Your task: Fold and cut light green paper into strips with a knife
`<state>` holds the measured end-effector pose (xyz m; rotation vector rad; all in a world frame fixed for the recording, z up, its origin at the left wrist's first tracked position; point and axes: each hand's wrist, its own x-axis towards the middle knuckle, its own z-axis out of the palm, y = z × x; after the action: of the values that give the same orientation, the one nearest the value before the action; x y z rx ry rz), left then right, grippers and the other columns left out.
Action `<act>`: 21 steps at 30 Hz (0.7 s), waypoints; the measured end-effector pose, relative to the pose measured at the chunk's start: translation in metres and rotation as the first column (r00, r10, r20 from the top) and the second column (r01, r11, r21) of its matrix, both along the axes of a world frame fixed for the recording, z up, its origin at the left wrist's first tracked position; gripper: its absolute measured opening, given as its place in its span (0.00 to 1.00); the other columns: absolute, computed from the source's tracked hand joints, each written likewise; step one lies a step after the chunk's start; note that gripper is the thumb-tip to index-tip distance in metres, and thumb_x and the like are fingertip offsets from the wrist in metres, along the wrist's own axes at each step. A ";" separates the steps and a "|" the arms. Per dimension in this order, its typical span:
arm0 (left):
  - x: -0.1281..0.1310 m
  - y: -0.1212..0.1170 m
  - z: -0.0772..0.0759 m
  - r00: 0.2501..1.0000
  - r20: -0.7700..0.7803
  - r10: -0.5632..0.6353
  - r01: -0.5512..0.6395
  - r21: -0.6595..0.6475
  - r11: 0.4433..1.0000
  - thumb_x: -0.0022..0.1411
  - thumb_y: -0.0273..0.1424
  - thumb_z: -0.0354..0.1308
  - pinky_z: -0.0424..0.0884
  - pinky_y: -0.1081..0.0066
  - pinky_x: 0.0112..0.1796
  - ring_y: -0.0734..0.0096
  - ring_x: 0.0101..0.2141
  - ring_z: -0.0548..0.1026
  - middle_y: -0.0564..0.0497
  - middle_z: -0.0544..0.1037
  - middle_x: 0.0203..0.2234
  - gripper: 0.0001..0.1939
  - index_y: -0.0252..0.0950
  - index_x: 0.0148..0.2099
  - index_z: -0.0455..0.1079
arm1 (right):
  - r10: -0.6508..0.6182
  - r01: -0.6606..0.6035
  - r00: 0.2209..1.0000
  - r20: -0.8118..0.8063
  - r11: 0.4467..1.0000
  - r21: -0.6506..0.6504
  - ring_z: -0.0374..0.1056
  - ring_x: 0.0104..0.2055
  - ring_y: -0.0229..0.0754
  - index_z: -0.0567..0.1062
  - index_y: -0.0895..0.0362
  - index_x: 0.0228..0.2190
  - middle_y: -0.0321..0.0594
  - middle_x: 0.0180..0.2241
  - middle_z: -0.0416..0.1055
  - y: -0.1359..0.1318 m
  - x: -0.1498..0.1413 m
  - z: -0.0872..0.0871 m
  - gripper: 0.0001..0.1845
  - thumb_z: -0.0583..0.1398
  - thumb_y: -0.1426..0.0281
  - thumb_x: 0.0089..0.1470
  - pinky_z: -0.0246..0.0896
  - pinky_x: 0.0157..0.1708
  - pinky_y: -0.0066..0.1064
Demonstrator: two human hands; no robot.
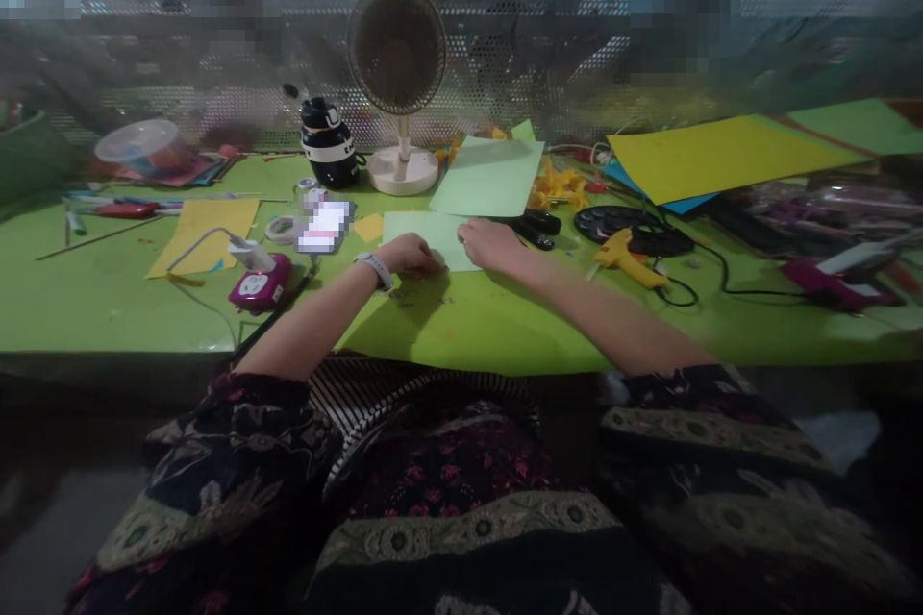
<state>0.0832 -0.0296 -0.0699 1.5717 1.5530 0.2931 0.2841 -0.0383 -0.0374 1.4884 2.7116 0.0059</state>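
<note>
A sheet of pale green paper lies flat on the table in front of me. My left hand, with a pale band on the wrist, is closed at the sheet's front left part, its fingertips at the near edge. On the right part of the same sheet, my right hand is closed with curled fingers against the paper. The undersides of both hands are hidden. Just behind, a second pale green sheet overlaps the top of the first. A black stapler-like tool lies beyond my right wrist.
A fan and a black bottle stand at the back. To the right are a yellow glue gun with its cord, a black palette and yellow sheets. Leftward lie a phone, tape and a purple power adapter.
</note>
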 end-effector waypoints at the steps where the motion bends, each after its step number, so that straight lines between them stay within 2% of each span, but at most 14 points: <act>1: 0.000 0.000 0.001 1.000 0.004 -0.002 0.002 -0.012 1.000 0.42 0.34 0.81 0.72 0.69 0.31 0.69 0.26 0.75 0.52 0.76 0.20 0.18 0.36 0.24 0.75 | -0.033 0.027 0.997 -0.076 0.997 -0.075 0.74 0.50 0.53 0.77 0.60 0.49 0.56 0.51 0.78 0.002 -0.004 0.005 0.14 0.54 0.74 0.67 0.64 0.40 0.35; 2: -0.001 0.001 0.001 1.000 0.013 -0.002 0.003 -0.025 1.000 0.42 0.34 0.81 0.73 0.70 0.32 0.69 0.26 0.75 0.52 0.76 0.20 0.17 0.36 0.25 0.75 | -0.063 0.035 0.989 -0.136 0.979 -0.200 0.76 0.46 0.50 0.78 0.59 0.46 0.52 0.47 0.80 0.005 -0.008 0.009 0.10 0.57 0.72 0.66 0.65 0.39 0.33; 3: -0.001 0.001 0.001 1.000 0.025 0.000 0.001 -0.036 0.999 0.43 0.33 0.81 0.73 0.70 0.32 0.70 0.26 0.75 0.52 0.76 0.20 0.16 0.36 0.25 0.75 | -0.093 0.029 0.981 -0.169 0.938 -0.345 0.77 0.41 0.48 0.78 0.59 0.42 0.50 0.43 0.81 0.007 -0.012 0.012 0.07 0.60 0.70 0.65 0.65 0.37 0.31; 5: -0.001 0.002 0.001 0.999 0.042 0.014 -0.012 -0.054 0.998 0.45 0.32 0.80 0.73 0.71 0.32 0.71 0.25 0.75 0.53 0.76 0.20 0.14 0.37 0.26 0.76 | -0.150 0.018 0.974 -0.172 0.801 -0.598 0.77 0.34 0.43 0.77 0.59 0.36 0.45 0.34 0.81 0.011 -0.019 0.015 0.04 0.64 0.70 0.63 0.66 0.33 0.29; 7: -0.001 0.004 0.000 0.999 0.045 0.027 -0.024 -0.071 0.997 0.47 0.32 0.78 0.73 0.71 0.32 0.71 0.25 0.75 0.53 0.77 0.20 0.12 0.37 0.26 0.76 | -0.200 0.033 0.969 -0.147 0.692 -0.722 0.76 0.30 0.40 0.76 0.59 0.34 0.42 0.29 0.79 0.015 -0.022 0.012 0.05 0.65 0.71 0.62 0.66 0.30 0.27; 9: 0.000 0.005 0.001 0.999 0.047 0.019 -0.015 -0.087 0.996 0.47 0.32 0.77 0.72 0.72 0.31 0.72 0.24 0.75 0.53 0.77 0.20 0.12 0.37 0.26 0.76 | -0.237 0.048 0.962 -0.140 0.645 -0.762 0.76 0.29 0.38 0.75 0.59 0.35 0.38 0.26 0.76 0.020 -0.021 0.008 0.06 0.66 0.70 0.62 0.66 0.28 0.25; 14: 0.001 0.006 0.007 1.000 -0.002 -0.022 0.022 -0.111 0.994 0.45 0.32 0.78 0.67 0.73 0.27 0.72 0.22 0.74 0.52 0.75 0.17 0.13 0.37 0.23 0.76 | -0.259 0.027 0.955 -0.145 0.562 -0.827 0.75 0.26 0.35 0.74 0.59 0.36 0.32 0.23 0.74 0.035 -0.015 -0.001 0.16 0.73 0.65 0.56 0.62 0.25 0.22; 18: 0.001 0.006 0.010 1.000 -0.012 -0.028 0.026 -0.122 0.992 0.45 0.31 0.77 0.65 0.73 0.26 0.73 0.21 0.72 0.51 0.76 0.17 0.12 0.36 0.23 0.76 | -0.308 0.023 0.939 -0.151 0.496 -0.868 0.75 0.25 0.33 0.73 0.60 0.33 0.32 0.22 0.74 0.043 -0.013 -0.004 0.13 0.72 0.70 0.57 0.59 0.23 0.21; 21: 0.000 0.007 0.011 1.000 0.004 -0.013 0.013 -0.134 0.991 0.45 0.30 0.77 0.66 0.72 0.27 0.72 0.22 0.74 0.51 0.76 0.18 0.10 0.36 0.23 0.77 | -0.334 0.007 0.925 -0.179 0.488 -0.873 0.75 0.25 0.34 0.74 0.61 0.33 0.33 0.23 0.75 0.045 -0.011 -0.008 0.12 0.72 0.72 0.57 0.57 0.22 0.21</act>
<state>0.0834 -0.0224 -0.0592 1.4760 1.5277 0.1797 0.2733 0.0070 -0.0449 1.4188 2.0474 -1.5078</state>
